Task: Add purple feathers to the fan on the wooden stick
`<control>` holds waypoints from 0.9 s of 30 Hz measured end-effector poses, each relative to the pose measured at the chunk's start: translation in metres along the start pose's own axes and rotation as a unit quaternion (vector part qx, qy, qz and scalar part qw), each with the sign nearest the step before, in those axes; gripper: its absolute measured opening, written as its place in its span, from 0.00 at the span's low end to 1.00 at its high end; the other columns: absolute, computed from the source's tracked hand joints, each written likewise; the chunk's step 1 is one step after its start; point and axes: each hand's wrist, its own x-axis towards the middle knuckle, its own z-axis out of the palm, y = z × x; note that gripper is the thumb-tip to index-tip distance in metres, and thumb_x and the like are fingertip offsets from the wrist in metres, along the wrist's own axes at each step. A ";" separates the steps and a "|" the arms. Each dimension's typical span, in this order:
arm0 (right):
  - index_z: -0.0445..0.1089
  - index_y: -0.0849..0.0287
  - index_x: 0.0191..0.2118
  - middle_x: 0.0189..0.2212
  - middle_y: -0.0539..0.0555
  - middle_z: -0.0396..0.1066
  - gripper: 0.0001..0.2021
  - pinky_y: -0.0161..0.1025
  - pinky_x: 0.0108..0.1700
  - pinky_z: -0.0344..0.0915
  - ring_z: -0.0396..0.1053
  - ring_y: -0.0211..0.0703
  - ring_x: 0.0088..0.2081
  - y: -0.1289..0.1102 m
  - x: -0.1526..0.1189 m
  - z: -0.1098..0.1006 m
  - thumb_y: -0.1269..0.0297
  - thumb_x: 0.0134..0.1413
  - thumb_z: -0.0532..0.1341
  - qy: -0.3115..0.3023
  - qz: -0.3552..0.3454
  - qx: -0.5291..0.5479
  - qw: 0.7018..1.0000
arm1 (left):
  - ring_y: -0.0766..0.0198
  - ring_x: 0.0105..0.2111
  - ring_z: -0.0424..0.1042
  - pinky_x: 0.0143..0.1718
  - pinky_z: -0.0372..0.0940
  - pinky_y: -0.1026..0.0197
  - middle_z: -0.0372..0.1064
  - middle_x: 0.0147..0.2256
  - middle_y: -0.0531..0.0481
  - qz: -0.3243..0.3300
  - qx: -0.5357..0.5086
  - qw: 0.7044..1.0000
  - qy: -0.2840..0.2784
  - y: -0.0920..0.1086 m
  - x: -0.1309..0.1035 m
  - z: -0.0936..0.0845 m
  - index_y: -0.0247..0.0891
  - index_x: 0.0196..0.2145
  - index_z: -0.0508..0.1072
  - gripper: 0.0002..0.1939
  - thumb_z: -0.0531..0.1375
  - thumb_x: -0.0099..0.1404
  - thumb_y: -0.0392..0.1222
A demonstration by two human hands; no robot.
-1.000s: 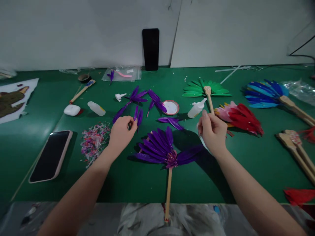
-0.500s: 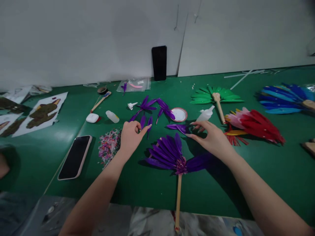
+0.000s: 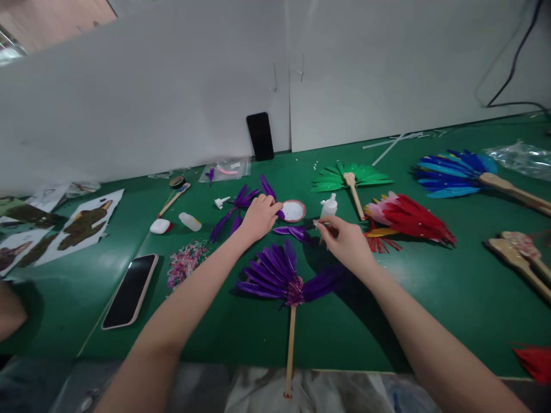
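Note:
My left hand (image 3: 260, 219) reaches over the loose purple feathers (image 3: 244, 198), its fingertips closed at the end of one beside a small white dish (image 3: 294, 210). My right hand (image 3: 348, 241) has thumb and fingers pinched together close to a white nozzle bottle (image 3: 329, 206); whatever is between them is too small to make out. Left of those fingertips lies another purple feather (image 3: 293, 232). In front of me rests a purple feather fan (image 3: 275, 272) on a wooden stick (image 3: 291, 344), with glossy pinkish bits at its centre.
Coloured scraps (image 3: 186, 263), a phone (image 3: 130, 291) and a small bottle (image 3: 190, 221) lie left. A second phone (image 3: 260, 136) leans on the wall. Rightward are green (image 3: 331, 178), red (image 3: 417, 221) and blue (image 3: 450, 172) feather pieces. Another person's arm (image 3: 11, 310) shows far left.
My left hand has moved right, over the purple feathers towards the dish. My right hand's fingers have come together near the bottle. The camera view has shifted, showing more on the right.

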 end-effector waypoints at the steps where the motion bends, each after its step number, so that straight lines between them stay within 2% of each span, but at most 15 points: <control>1: 0.71 0.57 0.34 0.18 0.51 0.71 0.11 0.36 0.25 0.55 0.67 0.44 0.20 -0.001 0.000 -0.001 0.58 0.57 0.55 0.006 0.001 0.006 1.000 | 0.55 0.40 0.63 0.42 0.55 0.55 0.67 0.38 0.44 -0.007 -0.013 1.000 0.010 0.000 0.002 0.002 0.38 0.42 0.73 0.09 0.57 0.63 0.36; 6: 0.71 0.57 0.31 0.16 0.50 0.69 0.10 0.36 0.24 0.55 0.65 0.43 0.18 -0.006 -0.001 -0.004 0.58 0.56 0.55 0.008 0.000 0.057 0.998 | 0.56 0.40 0.64 0.45 0.56 0.54 0.69 0.37 0.44 -0.088 -0.107 0.983 0.124 0.008 -0.004 -0.003 0.37 0.37 0.73 0.10 0.53 0.67 0.40; 9: 0.70 0.57 0.31 0.15 0.49 0.68 0.11 0.36 0.24 0.58 0.65 0.42 0.18 -0.009 -0.002 -0.002 0.57 0.56 0.56 -0.007 0.000 0.116 0.993 | 0.58 0.40 0.65 0.43 0.59 0.56 0.69 0.38 0.44 -0.156 -0.190 0.946 0.210 0.016 -0.008 -0.016 0.36 0.36 0.73 0.11 0.53 0.67 0.42; 12: 0.70 0.59 0.34 0.18 0.50 0.70 0.15 0.36 0.24 0.63 0.68 0.41 0.19 -0.015 -0.003 0.000 0.52 0.57 0.56 -0.037 0.003 0.195 0.980 | 0.63 0.32 0.67 0.34 0.62 0.61 0.70 0.34 0.47 -0.209 -0.296 0.898 0.251 0.029 -0.011 -0.032 0.36 0.38 0.72 0.13 0.52 0.66 0.47; 15: 0.70 0.61 0.42 0.28 0.56 0.76 0.22 0.35 0.22 0.66 0.73 0.42 0.26 -0.023 -0.005 -0.002 0.46 0.58 0.52 -0.099 0.003 0.280 0.955 | 0.67 0.26 0.65 0.26 0.60 0.65 0.70 0.29 0.50 -0.228 -0.391 0.857 0.246 0.046 -0.016 -0.044 0.37 0.37 0.74 0.14 0.55 0.64 0.49; 17: 0.70 0.62 0.44 0.34 0.59 0.76 0.25 0.33 0.22 0.66 0.74 0.42 0.29 -0.028 -0.006 -0.006 0.44 0.58 0.50 -0.168 0.027 0.384 0.908 | 0.70 0.23 0.63 0.24 0.58 0.66 0.69 0.27 0.52 -0.238 -0.472 0.815 0.236 0.056 -0.020 -0.048 0.37 0.34 0.74 0.12 0.59 0.60 0.48; 20: 0.72 0.62 0.39 0.27 0.55 0.75 0.20 0.30 0.21 0.64 0.71 0.36 0.24 -0.031 -0.008 -0.014 0.48 0.54 0.59 -0.240 0.080 0.505 0.825 | 0.72 0.22 0.59 0.23 0.55 0.67 0.66 0.25 0.54 -0.254 -0.585 0.738 0.219 0.063 -0.025 -0.047 0.38 0.31 0.74 0.09 0.64 0.55 0.46; 22: 0.73 0.62 0.36 0.21 0.50 0.73 0.15 0.29 0.21 0.63 0.67 0.32 0.19 -0.032 -0.009 -0.017 0.54 0.49 0.65 -0.253 0.098 0.515 0.813 | 0.73 0.20 0.56 0.22 0.53 0.67 0.64 0.23 0.55 -0.255 -0.603 0.726 0.211 0.064 -0.028 -0.043 0.38 0.29 0.73 0.10 0.64 0.55 0.47; 24: 0.73 0.63 0.33 0.18 0.48 0.72 0.13 0.28 0.20 0.62 0.65 0.30 0.17 -0.034 -0.009 -0.019 0.57 0.46 0.67 -0.256 0.111 0.509 0.814 | 0.74 0.19 0.54 0.21 0.52 0.67 0.61 0.22 0.56 -0.252 -0.624 0.715 0.188 0.064 -0.033 -0.040 0.37 0.29 0.72 0.12 0.63 0.56 0.50; 27: 0.74 0.63 0.30 0.18 0.48 0.72 0.12 0.27 0.18 0.60 0.66 0.31 0.17 -0.037 -0.011 -0.017 0.57 0.45 0.67 -0.253 0.132 0.488 0.825 | 0.73 0.19 0.55 0.22 0.53 0.67 0.61 0.22 0.56 -0.238 -0.647 0.717 0.106 0.069 -0.043 -0.040 0.37 0.31 0.73 0.15 0.63 0.55 0.53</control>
